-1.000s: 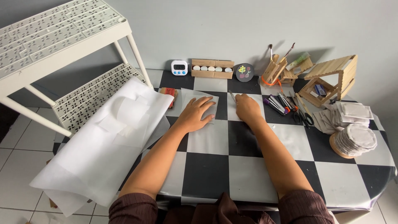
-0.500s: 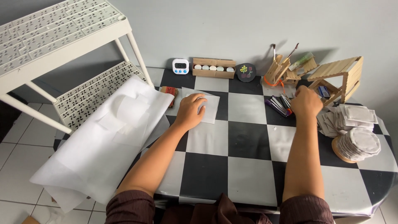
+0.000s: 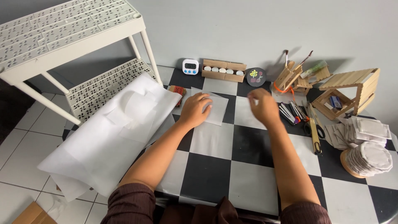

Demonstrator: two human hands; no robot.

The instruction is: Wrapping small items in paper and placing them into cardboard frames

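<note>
**Paper pinned on the checkered table**

The left hand [image 3: 195, 108] lies flat, fingers spread, on a white paper square [image 3: 215, 108], pinning it against sliding. At two o'clock, the right hand [image 3: 263, 107] hovers loosely open, apparently empty. Farther, a timer [image 3: 190, 66] stands at twelve o'clock.

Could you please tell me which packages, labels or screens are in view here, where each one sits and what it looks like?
Digital timer: back edge of the checkered table, small, white, dark screen.
Cardboard box: right of the timer, long, brown, holding a row of white round pieces.
Round badge: right of the box, dark grey with a coloured picture.
</note>
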